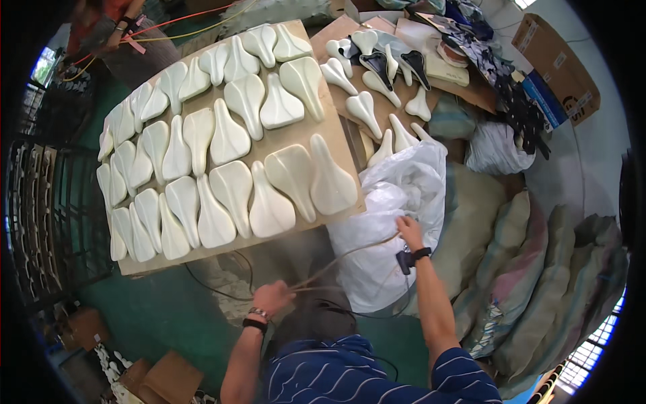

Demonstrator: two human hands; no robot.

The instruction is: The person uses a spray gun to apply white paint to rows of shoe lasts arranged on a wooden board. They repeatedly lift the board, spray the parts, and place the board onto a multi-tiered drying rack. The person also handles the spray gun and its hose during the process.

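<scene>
My left hand point(272, 296) is closed around a thin brown cord point(343, 258) in front of my body. The cord runs up and rightward to my right hand point(410, 233), whose fingers pinch it against the front of a large white plastic bag point(367, 273). That bag stands crumpled, its upper part loosely folded. Beyond my hands, rows of cream-coloured bicycle saddle pads point(232, 192) lie on a tilted-looking board point(296, 236). A dark box-shaped device point(405, 261) sits at my right wrist.
More white and black saddles point(363, 111) lie on cardboard to the far right. Stuffed woven sacks point(538, 289) line the right side. A dark metal rack point(60, 209) stands left, with cardboard boxes point(171, 379) below. Another person's arm point(124, 23) shows far left.
</scene>
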